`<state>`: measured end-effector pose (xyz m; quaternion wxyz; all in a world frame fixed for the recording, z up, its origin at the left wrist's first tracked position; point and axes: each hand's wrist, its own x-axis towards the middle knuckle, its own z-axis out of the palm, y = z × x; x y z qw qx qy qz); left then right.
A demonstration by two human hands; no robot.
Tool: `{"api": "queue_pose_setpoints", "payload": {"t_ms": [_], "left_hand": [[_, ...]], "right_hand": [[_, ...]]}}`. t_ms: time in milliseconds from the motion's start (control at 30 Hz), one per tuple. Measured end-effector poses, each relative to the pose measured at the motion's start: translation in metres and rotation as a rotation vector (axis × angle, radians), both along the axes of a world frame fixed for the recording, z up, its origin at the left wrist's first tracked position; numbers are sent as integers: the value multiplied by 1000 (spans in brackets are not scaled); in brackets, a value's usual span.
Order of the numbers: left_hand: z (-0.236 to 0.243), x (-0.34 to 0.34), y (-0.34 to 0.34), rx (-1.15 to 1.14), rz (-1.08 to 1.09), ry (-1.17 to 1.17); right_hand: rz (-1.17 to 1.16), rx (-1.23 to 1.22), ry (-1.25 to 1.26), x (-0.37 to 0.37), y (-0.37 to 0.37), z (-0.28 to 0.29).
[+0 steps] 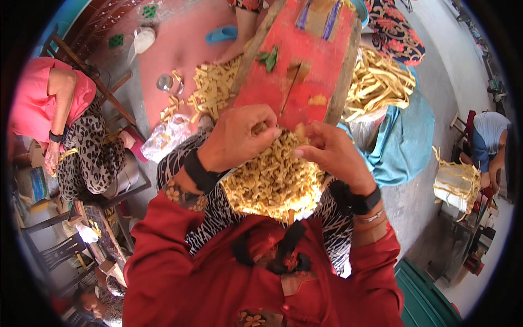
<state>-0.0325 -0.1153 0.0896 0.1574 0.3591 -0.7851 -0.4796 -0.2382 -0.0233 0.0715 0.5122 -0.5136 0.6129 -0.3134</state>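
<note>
Over my lap sits a heap of small yellowish-brown knotted pieces (275, 182), filling what looks like a pale container mostly hidden under them. Above its far edge, my left hand (239, 136) is closed in a pinch; whatever its fingers grip is hidden. Facing it, my right hand (340, 155) is closed too, thumb and fingertips together beside a small yellowish piece (299, 131). The two sets of fingertips are close but apart. Just beyond them is the near end of a red wooden board (305, 60), with a slot cut in it.
At right, long yellow strips (381, 84) fill a bag beside teal cloth (406, 141). Short yellow pieces (215, 84) lie on the floor left of the board, near a clear jar (165, 83) and plastic bag (171, 136). Other people sit at both sides, a pink sleeve (52, 92) at left.
</note>
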Motion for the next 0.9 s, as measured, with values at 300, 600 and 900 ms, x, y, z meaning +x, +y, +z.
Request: {"api": "queue_pose_setpoints", "payload": {"t_ms": [300, 600, 900], "left_hand": [[-45, 34, 13, -144, 254, 113], [-60, 31, 15, -89, 267, -38], [-63, 15, 15, 41, 95, -298]], "right_hand": [[-323, 72, 236, -177, 28, 24], [-513, 26, 742, -287, 30, -170], [61, 73, 959, -218, 8, -300]]}}
